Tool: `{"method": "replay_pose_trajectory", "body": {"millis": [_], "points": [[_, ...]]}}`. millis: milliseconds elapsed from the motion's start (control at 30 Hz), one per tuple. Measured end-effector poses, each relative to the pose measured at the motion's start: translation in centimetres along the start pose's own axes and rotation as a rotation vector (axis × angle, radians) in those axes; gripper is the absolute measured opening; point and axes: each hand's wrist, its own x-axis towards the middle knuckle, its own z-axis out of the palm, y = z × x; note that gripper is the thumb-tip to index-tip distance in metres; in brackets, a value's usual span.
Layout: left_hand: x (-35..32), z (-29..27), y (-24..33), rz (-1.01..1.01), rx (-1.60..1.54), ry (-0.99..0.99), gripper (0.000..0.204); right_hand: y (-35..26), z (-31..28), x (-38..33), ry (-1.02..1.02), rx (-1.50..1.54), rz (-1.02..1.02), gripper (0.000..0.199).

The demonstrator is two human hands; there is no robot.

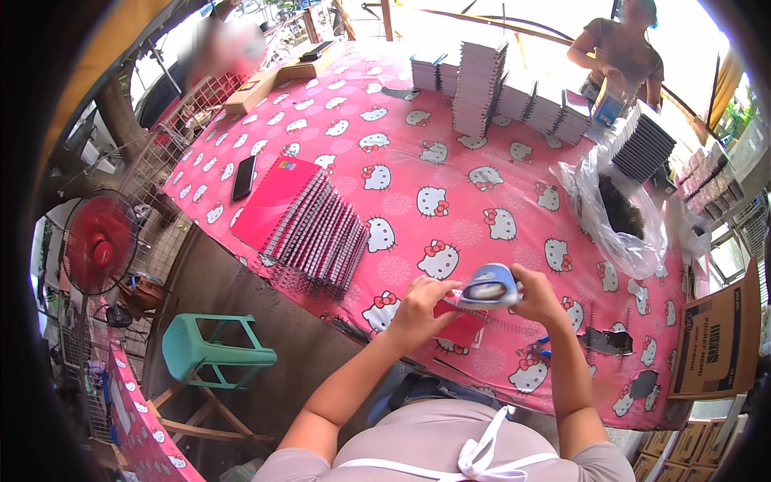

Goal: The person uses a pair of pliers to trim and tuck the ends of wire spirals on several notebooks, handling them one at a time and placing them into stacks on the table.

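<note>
Nearest the lens, two bare forearms rise from the lower edge over a table (pixel 450 169) spread with a pink cartoon-cat cloth. Between them lies a red spiral-bound notebook (pixel 462 325), flat on the cloth at the near edge. Spread fingers of the left hand (pixel 420 309) press on its left part; they are loose, not clenched around anything. Closed around a blue and white handheld tool (pixel 488 287), the right hand (pixel 536 299) holds it just above the notebook's far edge, the tool sitting between the two hands.

Beyond and to the right of the right hand, a clear plastic bag (pixel 622 217) gapes open with a heap of dark, small pieces inside; what they are cannot be made out. Right of that hand, past the table edge, stands a brown cardboard box (pixel 719 341); its contents are hidden.

Left of and a little beyond the left hand, a fanned row of spiral notebooks (pixel 317 237) overlaps a pink cover, and a dark phone (pixel 243 177) lies further left. Well beyond both hands, stacks of notebooks (pixel 478 84) stand at the far side, where another person (pixel 618 56) handles a small book. Below the left forearm, off the table, is a green plastic stool (pixel 210 349), with a red fan (pixel 98 241) further left. Nothing lies between the hands and the notebook.
</note>
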Motion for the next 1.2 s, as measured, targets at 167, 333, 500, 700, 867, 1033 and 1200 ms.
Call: {"method": "replay_pose_trajectory", "body": {"millis": [167,333,500,700,867,1033,1200], "points": [[-1.1,-1.0,-0.9,-0.083,-0.037,0.087,0.033,-2.4,0.2,-0.1,-0.015,0.523,-0.066,0.037],[-2.4,-0.8,-3.6,-0.307,-0.455,0.095,0.037,-2.7,0.6,1.3,-0.051,0.412,-0.137,0.031],[-3.4,-0.8,-4.5,-0.507,-0.753,0.071,0.039,-2.2,1.0,1.9,-0.118,0.688,-0.006,0.034],[-3.6,-0.5,-5.3,-0.430,-0.826,0.151,0.035,-2.9,2.3,2.5,-0.098,0.457,-0.095,0.035],[-5.2,-0.2,-4.9,-0.459,-0.869,0.156,0.030,-3.8,2.9,3.2,-0.022,0.121,-0.099,0.034],[-5.4,-0.3,-6.3,-0.478,-0.946,0.203,0.027,-3.5,3.4,3.3,0.043,-0.059,-0.036,0.031],[-4.4,-0.5,-5.3,-0.464,-0.942,0.106,0.022,6.1,0.0,-0.2,0.410,-0.337,0.183,0.044]]}}
